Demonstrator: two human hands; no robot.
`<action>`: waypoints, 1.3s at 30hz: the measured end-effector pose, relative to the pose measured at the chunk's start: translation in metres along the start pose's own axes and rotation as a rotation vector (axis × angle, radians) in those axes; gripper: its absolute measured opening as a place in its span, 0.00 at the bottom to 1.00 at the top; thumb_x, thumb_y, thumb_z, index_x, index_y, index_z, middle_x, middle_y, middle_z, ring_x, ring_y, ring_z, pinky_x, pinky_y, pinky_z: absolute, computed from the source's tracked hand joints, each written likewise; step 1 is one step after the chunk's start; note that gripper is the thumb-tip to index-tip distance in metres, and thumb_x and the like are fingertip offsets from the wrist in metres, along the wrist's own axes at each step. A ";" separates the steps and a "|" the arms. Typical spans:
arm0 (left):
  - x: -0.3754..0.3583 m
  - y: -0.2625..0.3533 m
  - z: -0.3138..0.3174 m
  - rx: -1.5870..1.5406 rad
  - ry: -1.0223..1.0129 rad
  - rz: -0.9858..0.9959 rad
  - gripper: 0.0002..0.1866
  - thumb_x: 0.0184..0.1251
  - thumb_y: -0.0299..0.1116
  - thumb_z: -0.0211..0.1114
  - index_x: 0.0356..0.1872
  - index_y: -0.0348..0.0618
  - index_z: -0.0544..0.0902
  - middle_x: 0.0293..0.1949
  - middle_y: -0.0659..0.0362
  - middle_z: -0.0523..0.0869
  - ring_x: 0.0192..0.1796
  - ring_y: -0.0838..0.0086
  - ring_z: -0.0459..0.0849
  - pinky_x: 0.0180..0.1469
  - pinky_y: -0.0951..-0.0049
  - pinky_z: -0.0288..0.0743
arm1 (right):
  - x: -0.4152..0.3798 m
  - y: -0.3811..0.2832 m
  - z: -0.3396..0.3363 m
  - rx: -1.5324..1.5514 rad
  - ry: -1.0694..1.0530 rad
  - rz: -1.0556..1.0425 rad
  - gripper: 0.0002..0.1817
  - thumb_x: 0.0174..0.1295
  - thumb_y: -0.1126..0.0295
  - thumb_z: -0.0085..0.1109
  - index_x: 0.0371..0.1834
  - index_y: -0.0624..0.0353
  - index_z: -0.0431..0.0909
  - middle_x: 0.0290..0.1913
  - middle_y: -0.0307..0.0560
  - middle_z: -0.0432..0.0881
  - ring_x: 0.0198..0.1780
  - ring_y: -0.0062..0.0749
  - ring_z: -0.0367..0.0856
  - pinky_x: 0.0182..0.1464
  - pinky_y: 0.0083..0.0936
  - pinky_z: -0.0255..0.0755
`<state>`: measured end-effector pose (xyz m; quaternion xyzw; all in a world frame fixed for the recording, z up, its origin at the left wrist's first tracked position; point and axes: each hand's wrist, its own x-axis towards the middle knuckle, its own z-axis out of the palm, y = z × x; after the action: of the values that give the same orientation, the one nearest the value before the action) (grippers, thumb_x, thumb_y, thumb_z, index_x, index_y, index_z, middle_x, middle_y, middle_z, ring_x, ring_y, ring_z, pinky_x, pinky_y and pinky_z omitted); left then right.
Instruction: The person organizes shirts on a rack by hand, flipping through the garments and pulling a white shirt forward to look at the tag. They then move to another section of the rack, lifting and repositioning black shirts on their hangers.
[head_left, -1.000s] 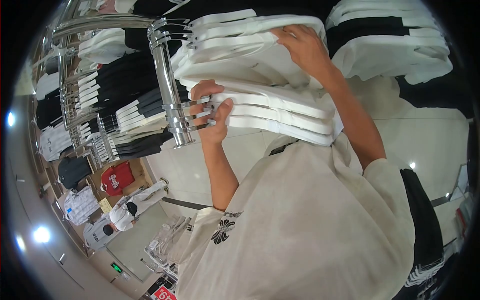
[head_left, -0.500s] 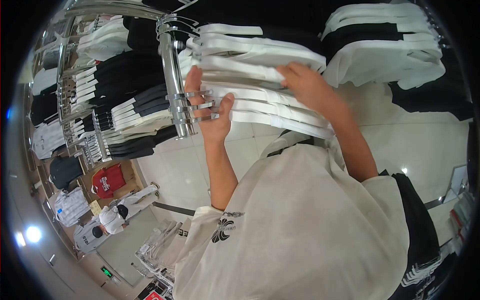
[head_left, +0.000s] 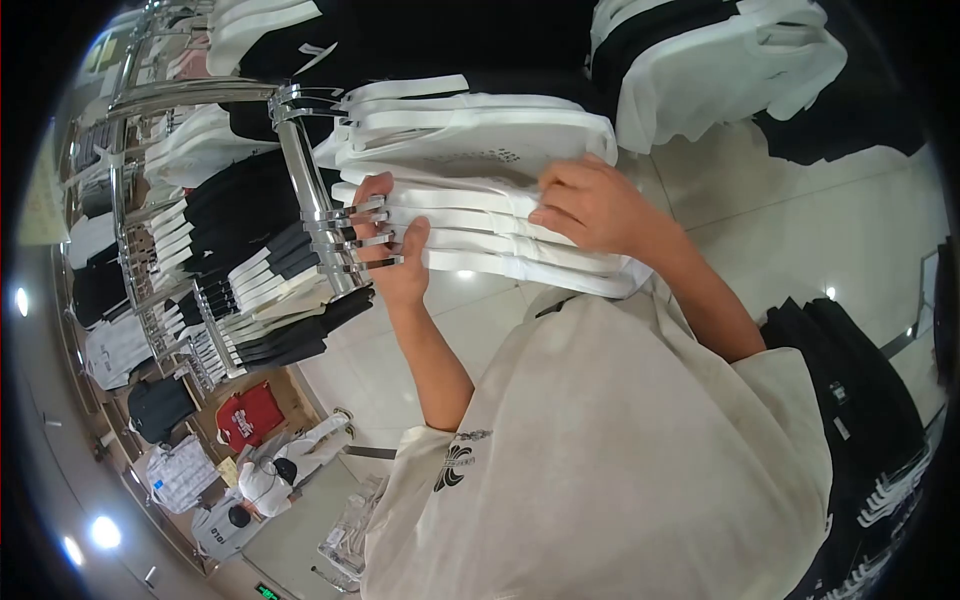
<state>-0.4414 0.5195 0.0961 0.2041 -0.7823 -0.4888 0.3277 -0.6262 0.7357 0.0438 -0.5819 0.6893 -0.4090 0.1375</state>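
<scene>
Several white shirts on white hangers [head_left: 470, 240] hang from a chrome rail [head_left: 300, 165], their metal hooks over its near end. My left hand [head_left: 395, 255] is closed around the hanger necks just beside the rail, thumb on the near side and fingers on the far side. Fingers curled, my right hand [head_left: 595, 210] pinches at the shoulder of a white shirt [head_left: 505, 195] in the same bunch; its exact fingertip contact is partly hidden. Just beyond, another white shirt [head_left: 470, 140] shows a dotted print on its front.
More white and black shirts [head_left: 735, 75] hang at upper right. At left, racks hold dark shirts [head_left: 240, 210] and pale ones. Black garments [head_left: 850, 390] hang at lower right. A person in white [head_left: 270, 485] is near a red shirt [head_left: 250, 415] at lower left. Pale tiles [head_left: 720, 240] cover the floor.
My right hand has come nearer to me along the bunch, and its fingers are more curled. A gap has opened beyond the held shirts, exposing the dotted print. The camera view has shifted.
</scene>
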 end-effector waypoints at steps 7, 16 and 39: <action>-0.003 0.012 0.000 0.071 0.006 -0.042 0.28 0.51 0.23 0.69 0.58 0.35 0.81 0.59 0.55 0.81 0.61 0.69 0.77 0.68 0.67 0.68 | 0.054 0.028 -0.001 -0.283 0.314 0.092 0.22 0.64 0.60 0.68 0.59 0.57 0.80 0.58 0.48 0.80 0.56 0.47 0.81 0.59 0.39 0.74; -0.012 0.022 -0.001 0.096 0.021 -0.087 0.27 0.49 0.24 0.67 0.56 0.36 0.82 0.59 0.55 0.83 0.61 0.68 0.78 0.69 0.66 0.67 | 0.081 0.064 0.026 -0.322 0.296 0.127 0.18 0.72 0.59 0.62 0.62 0.49 0.81 0.43 0.46 0.83 0.47 0.46 0.81 0.53 0.40 0.76; -0.011 0.008 0.004 0.116 0.021 0.060 0.39 0.54 0.20 0.73 0.72 0.37 0.73 0.67 0.52 0.77 0.69 0.62 0.73 0.71 0.60 0.69 | 0.034 0.030 0.005 -0.047 0.000 0.064 0.20 0.68 0.63 0.65 0.60 0.60 0.82 0.54 0.50 0.84 0.53 0.49 0.83 0.54 0.40 0.79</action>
<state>-0.4364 0.5319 0.0984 0.2043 -0.8117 -0.4304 0.3379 -0.6527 0.7017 0.0288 -0.5628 0.7170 -0.3880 0.1367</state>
